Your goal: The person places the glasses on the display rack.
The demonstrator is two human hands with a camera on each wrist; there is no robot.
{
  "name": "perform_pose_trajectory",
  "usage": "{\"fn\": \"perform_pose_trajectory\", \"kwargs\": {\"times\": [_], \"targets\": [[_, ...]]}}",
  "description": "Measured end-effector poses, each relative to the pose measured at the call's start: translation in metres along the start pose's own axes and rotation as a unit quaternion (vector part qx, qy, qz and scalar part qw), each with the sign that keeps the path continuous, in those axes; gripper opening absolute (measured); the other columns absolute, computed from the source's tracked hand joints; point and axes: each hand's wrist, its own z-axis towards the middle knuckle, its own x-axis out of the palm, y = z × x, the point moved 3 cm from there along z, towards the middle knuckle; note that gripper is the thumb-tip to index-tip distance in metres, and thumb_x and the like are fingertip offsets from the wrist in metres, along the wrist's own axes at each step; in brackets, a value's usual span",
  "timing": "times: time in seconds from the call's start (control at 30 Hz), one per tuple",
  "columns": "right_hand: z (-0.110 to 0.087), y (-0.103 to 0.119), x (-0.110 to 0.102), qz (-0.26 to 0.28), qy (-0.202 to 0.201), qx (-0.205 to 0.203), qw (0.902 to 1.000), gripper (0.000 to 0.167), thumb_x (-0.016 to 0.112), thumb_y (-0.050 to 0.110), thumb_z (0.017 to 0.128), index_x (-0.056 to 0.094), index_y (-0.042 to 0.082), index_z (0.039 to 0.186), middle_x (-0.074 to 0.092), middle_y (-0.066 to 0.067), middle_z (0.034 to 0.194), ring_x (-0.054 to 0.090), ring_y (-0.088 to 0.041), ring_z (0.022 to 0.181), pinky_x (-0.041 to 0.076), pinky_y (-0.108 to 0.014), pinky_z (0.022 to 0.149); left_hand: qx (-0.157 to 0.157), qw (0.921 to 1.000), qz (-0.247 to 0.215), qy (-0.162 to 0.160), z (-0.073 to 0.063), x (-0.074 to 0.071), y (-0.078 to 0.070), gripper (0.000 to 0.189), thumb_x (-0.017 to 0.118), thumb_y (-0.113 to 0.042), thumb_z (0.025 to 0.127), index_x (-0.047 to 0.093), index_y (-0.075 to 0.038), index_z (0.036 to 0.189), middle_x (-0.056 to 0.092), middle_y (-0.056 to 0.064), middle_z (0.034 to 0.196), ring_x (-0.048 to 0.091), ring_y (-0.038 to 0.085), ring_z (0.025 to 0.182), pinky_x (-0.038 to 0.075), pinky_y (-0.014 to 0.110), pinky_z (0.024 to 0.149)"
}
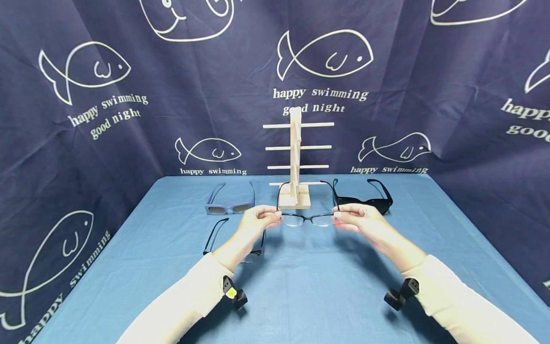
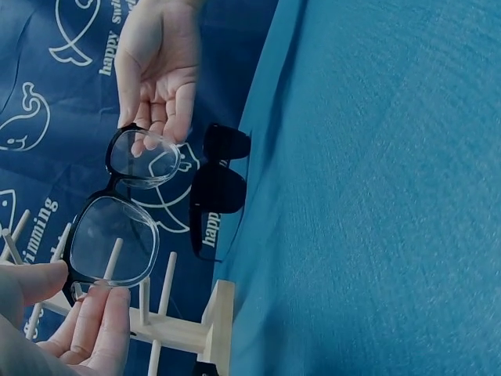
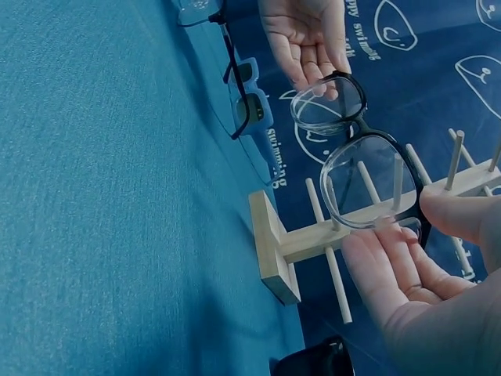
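A pair of clear-lensed eyeglasses (image 1: pixel 307 219) with a dark upper rim is held up above the table between both hands, temples pointing away toward the stand. The left hand (image 1: pixel 259 220) pinches one end of the frame between thumb and fingers. At the other end, the right hand (image 1: pixel 357 219) pinches the frame the same way. Just behind the eyeglasses stands a wooden rack (image 1: pixel 295 153) with several crosswise rods and a square base; its rods carry no glasses. In the right wrist view the rack's base (image 3: pixel 274 249) shows beyond the lenses.
Blue-framed sunglasses (image 1: pixel 230 207) lie at the back left of the blue table (image 1: pixel 318 291). Black sunglasses (image 1: pixel 365 201) lie right of the rack. Dark-framed glasses (image 1: pixel 210 239) sit partly behind the left forearm. A navy curtain (image 1: pixel 240 76) with fish drawings hangs behind.
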Motion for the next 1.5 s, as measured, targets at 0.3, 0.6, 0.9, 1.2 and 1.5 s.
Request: {"fn": "perform_pose_trajectory", "kwargs": {"times": [0.3, 0.6, 0.9, 1.2, 1.5], "targets": [[0.007, 0.000, 0.003, -0.007, -0.020, 0.015, 0.9997, 0.049, 0.061, 0.011, 0.095, 0.045, -0.017, 0.131, 0.071, 0.003, 0.098, 0.070, -0.008, 0.092, 0.057, -0.030, 0.092, -0.017, 0.9998, -0.006, -0.012, 0.005, -0.002, 0.001, 0.024, 0.067, -0.008, 0.090, 0.066, 0.006, 0.108, 0.070, 0.024, 0.103, 0.071, 0.025, 0.088, 0.059, 0.036, 0.088], [0.017, -0.001, 0.006, -0.001, -0.032, 0.012, 0.9994, 0.047, 0.061, 0.010, 0.095, 0.046, -0.019, 0.129, 0.071, 0.006, 0.093, 0.069, -0.005, 0.088, 0.058, -0.027, 0.090, -0.022, 0.9995, -0.001, -0.023, 0.012, -0.004, 0.000, 0.025, 0.067, -0.009, 0.090, 0.065, 0.007, 0.109, 0.073, 0.017, 0.096, 0.071, 0.026, 0.088, 0.059, 0.039, 0.090], [0.021, -0.005, 0.007, -0.001, -0.042, 0.021, 0.9989, 0.047, 0.059, 0.011, 0.096, 0.045, -0.019, 0.129, 0.071, 0.007, 0.090, 0.068, -0.004, 0.086, 0.058, -0.026, 0.088, -0.029, 0.9993, -0.005, -0.023, 0.016, -0.005, 0.003, 0.026, 0.068, -0.010, 0.090, 0.065, 0.007, 0.110, 0.073, 0.017, 0.096, 0.070, 0.017, 0.082, 0.059, 0.036, 0.088], [0.029, -0.006, 0.008, 0.008, -0.063, 0.024, 0.9977, 0.049, 0.061, 0.014, 0.096, 0.046, -0.018, 0.129, 0.070, 0.008, 0.088, 0.068, -0.004, 0.084, 0.058, -0.028, 0.089, -0.025, 0.9990, -0.010, -0.034, 0.019, -0.006, -0.002, 0.024, 0.067, -0.008, 0.089, 0.065, 0.007, 0.108, 0.073, 0.012, 0.088, 0.070, 0.015, 0.078, 0.057, 0.043, 0.092], [0.036, -0.009, 0.011, 0.030, -0.084, 0.030, 0.9956, 0.047, 0.063, 0.014, 0.095, 0.049, -0.016, 0.127, 0.072, 0.005, 0.084, 0.069, -0.006, 0.079, 0.059, -0.028, 0.086, -0.036, 0.9981, -0.008, -0.049, 0.025, -0.007, -0.002, 0.022, 0.068, -0.006, 0.089, 0.066, 0.007, 0.105, 0.073, 0.011, 0.084, 0.069, 0.014, 0.074, 0.060, 0.037, 0.085]]}}
